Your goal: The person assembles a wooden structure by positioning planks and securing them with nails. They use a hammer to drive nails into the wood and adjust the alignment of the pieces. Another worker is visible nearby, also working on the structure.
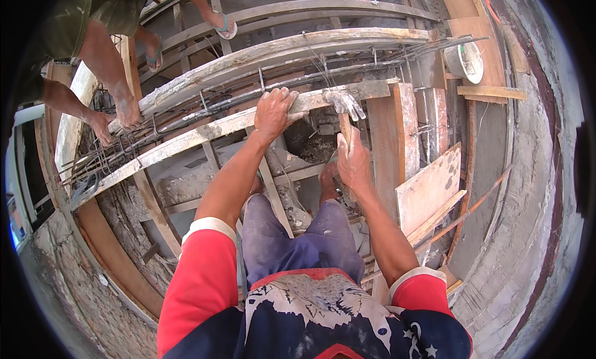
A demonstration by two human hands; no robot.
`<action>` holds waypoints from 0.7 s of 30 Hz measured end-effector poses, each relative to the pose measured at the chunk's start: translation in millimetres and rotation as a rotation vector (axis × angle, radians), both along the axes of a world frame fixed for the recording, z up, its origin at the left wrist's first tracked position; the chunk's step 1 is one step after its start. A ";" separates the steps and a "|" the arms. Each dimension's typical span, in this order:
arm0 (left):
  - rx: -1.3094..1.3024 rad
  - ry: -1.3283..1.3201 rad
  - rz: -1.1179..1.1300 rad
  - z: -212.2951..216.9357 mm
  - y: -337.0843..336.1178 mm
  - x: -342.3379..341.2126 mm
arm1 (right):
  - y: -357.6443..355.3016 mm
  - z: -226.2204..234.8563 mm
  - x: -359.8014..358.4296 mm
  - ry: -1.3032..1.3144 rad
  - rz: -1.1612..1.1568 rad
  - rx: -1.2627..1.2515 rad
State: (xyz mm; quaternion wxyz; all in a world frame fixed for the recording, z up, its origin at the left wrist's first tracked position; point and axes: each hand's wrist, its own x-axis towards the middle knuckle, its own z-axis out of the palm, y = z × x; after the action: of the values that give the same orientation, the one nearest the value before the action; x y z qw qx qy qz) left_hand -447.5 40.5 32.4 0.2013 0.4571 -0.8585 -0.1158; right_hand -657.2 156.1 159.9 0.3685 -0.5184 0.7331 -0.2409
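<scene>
My left hand [273, 114] is closed over the near wooden beam [211, 131], a long pale timber caked with cement. My right hand [354, 163] grips a claw hammer [343, 103] by its wooden handle. The hammer's grey, cement-smeared head lies against or just over the beam, a little right of my left hand; I cannot tell whether they touch. Behind the near beam, steel reinforcing bars [233, 99] run lengthwise, with a second whitish beam [273, 53] beyond them.
At the upper left, another person's hands [128, 112] rest on the far beam's end; their sandaled feet stand on the framework. A white bucket [464, 62] sits at the upper right. Boards [429, 188] and a thin pole [478, 201] lie right of me. Cross timbers [273, 191] span gaps below.
</scene>
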 end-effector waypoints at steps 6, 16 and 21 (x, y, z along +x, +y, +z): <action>0.077 -0.010 0.035 8.1 2.7 0.1 | -73.4 72.4 -22.7 0.135 0.244 0.011; 0.065 0.007 0.016 11.9 1.8 0.7 | -105.9 46.7 -50.2 0.320 0.532 -0.053; 0.008 0.027 0.005 2.0 2.1 1.0 | -107.1 53.8 -65.7 0.314 0.569 0.062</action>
State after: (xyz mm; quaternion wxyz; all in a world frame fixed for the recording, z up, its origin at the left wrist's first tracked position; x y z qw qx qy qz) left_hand -446.5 42.6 34.4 0.2112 0.4584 -0.8542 -0.1249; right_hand -722.9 49.1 213.7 0.3190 -0.7218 0.6137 -0.0230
